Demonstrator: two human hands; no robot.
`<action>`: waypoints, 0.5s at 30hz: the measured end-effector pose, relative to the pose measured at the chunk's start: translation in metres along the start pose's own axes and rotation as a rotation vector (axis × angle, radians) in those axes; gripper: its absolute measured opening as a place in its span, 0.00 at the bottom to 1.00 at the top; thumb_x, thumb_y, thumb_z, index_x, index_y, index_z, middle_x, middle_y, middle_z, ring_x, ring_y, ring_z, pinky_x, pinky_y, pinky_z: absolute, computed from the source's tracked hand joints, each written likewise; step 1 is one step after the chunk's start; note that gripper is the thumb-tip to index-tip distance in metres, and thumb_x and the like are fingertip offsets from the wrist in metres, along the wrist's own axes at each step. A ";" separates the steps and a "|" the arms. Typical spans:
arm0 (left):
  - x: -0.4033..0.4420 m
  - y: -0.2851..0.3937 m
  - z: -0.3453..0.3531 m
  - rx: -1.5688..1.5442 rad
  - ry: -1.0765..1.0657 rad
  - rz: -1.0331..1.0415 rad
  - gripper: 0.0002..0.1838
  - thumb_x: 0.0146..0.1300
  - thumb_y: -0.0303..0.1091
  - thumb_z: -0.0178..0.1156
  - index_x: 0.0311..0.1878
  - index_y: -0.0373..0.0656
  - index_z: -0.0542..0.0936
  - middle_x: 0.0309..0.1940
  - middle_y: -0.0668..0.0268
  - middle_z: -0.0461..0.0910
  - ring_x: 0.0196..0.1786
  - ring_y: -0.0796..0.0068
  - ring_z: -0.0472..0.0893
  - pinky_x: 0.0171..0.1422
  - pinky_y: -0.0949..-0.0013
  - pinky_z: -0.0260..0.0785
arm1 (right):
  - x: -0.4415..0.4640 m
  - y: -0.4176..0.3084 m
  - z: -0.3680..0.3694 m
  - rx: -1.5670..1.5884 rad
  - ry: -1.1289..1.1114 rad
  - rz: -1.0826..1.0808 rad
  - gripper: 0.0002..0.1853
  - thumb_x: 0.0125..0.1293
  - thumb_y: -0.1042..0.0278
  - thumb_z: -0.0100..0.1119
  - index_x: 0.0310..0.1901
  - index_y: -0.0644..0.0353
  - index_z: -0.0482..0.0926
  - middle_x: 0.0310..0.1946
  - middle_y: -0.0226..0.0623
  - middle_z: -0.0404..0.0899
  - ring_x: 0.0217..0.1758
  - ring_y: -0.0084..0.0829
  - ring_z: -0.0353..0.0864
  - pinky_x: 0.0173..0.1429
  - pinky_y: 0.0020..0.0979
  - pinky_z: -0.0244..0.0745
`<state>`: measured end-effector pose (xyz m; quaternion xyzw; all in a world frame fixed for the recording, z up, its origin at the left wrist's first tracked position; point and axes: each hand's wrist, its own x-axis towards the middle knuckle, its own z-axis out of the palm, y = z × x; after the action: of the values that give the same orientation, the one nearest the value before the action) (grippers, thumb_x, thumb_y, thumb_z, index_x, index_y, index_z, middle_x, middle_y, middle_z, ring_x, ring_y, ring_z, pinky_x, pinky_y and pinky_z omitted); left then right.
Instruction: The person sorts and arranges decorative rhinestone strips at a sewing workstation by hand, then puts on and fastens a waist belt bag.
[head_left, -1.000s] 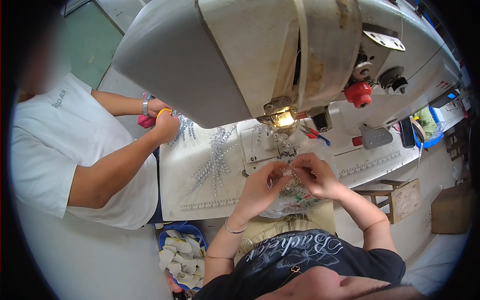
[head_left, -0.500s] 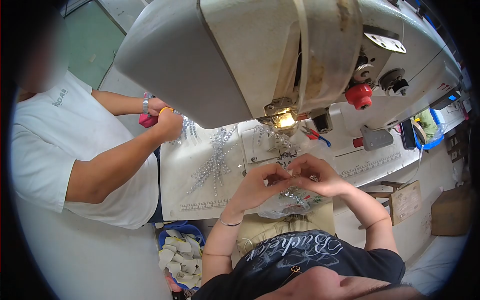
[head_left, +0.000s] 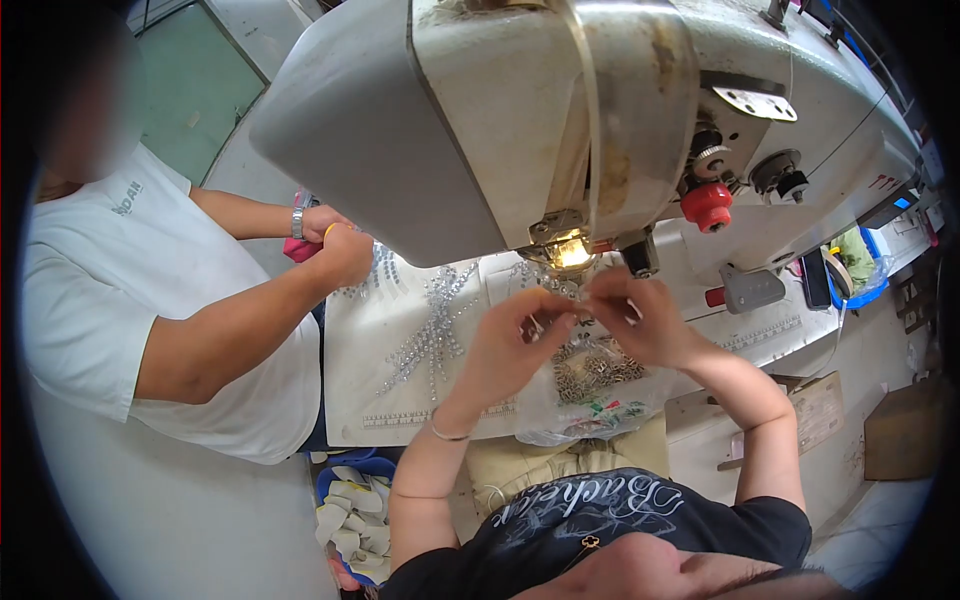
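Pinching some unidentifiable bit (head_left: pixel 584 298) between left hand (head_left: pixel 515 335) and right hand (head_left: pixel 645 315). Keeping bag (head_left: pixel 590 420) at their six o'clock, probably for easy reach.

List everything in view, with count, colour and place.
Machine: one, white and grey, top centre
Lamp: one, lit yellow, under the machine
Knob: one, red, on the machine
Table: one, white, below the machine
Beaded strands: several, silvery, left on table
Plastic bag: one, clear, table's near edge
Small pieces: many, metallic, at the bag
Phone: one, dark, table's right end
Containers: two, blue, lower left and right
Flat pieces: many, pale, left container
Wooden stool: one, brown, right
Box: one, brown, far right
Co-worker: one, white shirt, left
Left hand: one, bare, near the lamp
Right hand: one, bare, beside it
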<state>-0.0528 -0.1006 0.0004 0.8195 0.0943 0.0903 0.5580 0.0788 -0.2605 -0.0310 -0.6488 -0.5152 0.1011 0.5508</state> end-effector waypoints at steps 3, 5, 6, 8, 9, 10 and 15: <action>0.015 -0.003 -0.019 0.131 0.031 0.015 0.10 0.63 0.31 0.63 0.42 0.33 0.82 0.35 0.69 0.81 0.35 0.84 0.78 0.40 0.79 0.70 | 0.024 0.011 -0.012 -0.252 0.064 -0.216 0.12 0.58 0.72 0.67 0.41 0.60 0.76 0.30 0.34 0.76 0.29 0.30 0.78 0.29 0.29 0.73; 0.024 -0.011 -0.030 0.024 0.009 -0.023 0.11 0.62 0.29 0.64 0.45 0.33 0.81 0.36 0.68 0.82 0.35 0.83 0.78 0.40 0.79 0.70 | 0.035 0.019 -0.019 -0.385 0.078 -0.373 0.12 0.54 0.69 0.70 0.39 0.56 0.78 0.28 0.34 0.75 0.28 0.33 0.77 0.27 0.32 0.71; 0.030 -0.014 -0.034 -0.015 -0.019 -0.019 0.12 0.61 0.29 0.64 0.46 0.33 0.80 0.36 0.68 0.82 0.36 0.83 0.78 0.40 0.78 0.70 | 0.039 0.024 -0.021 -0.446 0.060 -0.436 0.12 0.53 0.66 0.71 0.38 0.54 0.78 0.27 0.33 0.74 0.27 0.34 0.77 0.26 0.33 0.70; 0.041 -0.016 -0.041 -0.095 -0.075 -0.013 0.14 0.61 0.29 0.64 0.49 0.33 0.79 0.37 0.68 0.81 0.37 0.82 0.78 0.40 0.77 0.70 | 0.042 0.037 -0.024 -0.549 -0.003 -0.500 0.12 0.51 0.64 0.72 0.36 0.51 0.80 0.26 0.33 0.74 0.26 0.35 0.77 0.25 0.34 0.69; 0.045 -0.013 -0.045 -0.130 -0.103 -0.001 0.14 0.61 0.30 0.64 0.48 0.33 0.80 0.36 0.67 0.82 0.37 0.82 0.78 0.40 0.76 0.70 | 0.045 0.043 -0.025 -0.593 -0.048 -0.504 0.12 0.50 0.65 0.72 0.36 0.50 0.80 0.25 0.33 0.74 0.27 0.35 0.77 0.25 0.34 0.70; 0.047 -0.009 -0.048 -0.165 -0.131 0.010 0.14 0.60 0.31 0.65 0.47 0.33 0.80 0.34 0.67 0.82 0.37 0.82 0.78 0.41 0.75 0.71 | 0.047 0.046 -0.027 -0.636 -0.093 -0.507 0.12 0.49 0.65 0.73 0.36 0.48 0.80 0.25 0.33 0.74 0.27 0.35 0.77 0.25 0.34 0.70; 0.056 -0.007 -0.056 0.008 -0.185 0.066 0.16 0.61 0.30 0.64 0.51 0.35 0.79 0.40 0.67 0.82 0.40 0.81 0.77 0.42 0.73 0.71 | 0.053 0.057 -0.036 -0.552 -0.152 -0.284 0.15 0.50 0.63 0.77 0.39 0.57 0.84 0.33 0.32 0.84 0.35 0.29 0.83 0.40 0.29 0.76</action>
<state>-0.0135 -0.0335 0.0162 0.8293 0.0156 0.0323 0.5577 0.1596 -0.2337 -0.0414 -0.6859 -0.6484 -0.0724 0.3224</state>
